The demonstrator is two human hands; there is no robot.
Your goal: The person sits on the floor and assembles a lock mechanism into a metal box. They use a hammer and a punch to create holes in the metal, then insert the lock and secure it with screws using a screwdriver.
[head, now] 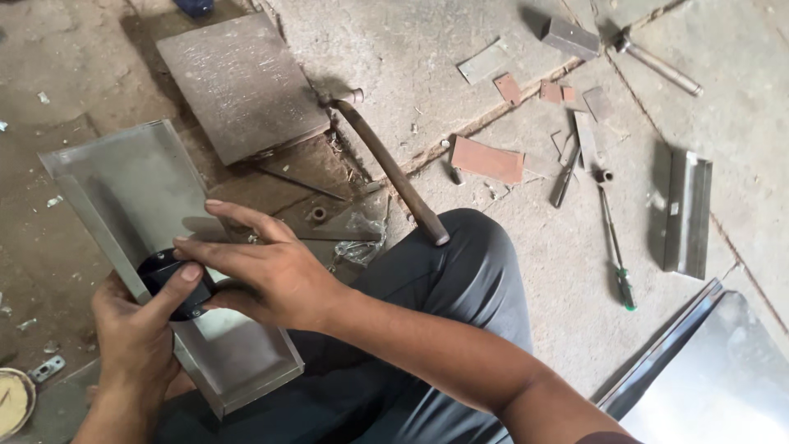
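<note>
At lower left of the frame, I see my left hand [136, 329] gripping a round black part [174, 282] against the folded metal tray [131, 185]; my right hand [263, 267] lies open-fingered, touching both.

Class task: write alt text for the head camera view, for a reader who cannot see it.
A seated person's left hand and right hand hold a round black part against a folded sheet-metal tray on their lap. Around them on the concrete floor lie a hammer, a green-handled screwdriver and metal offcuts.
</note>
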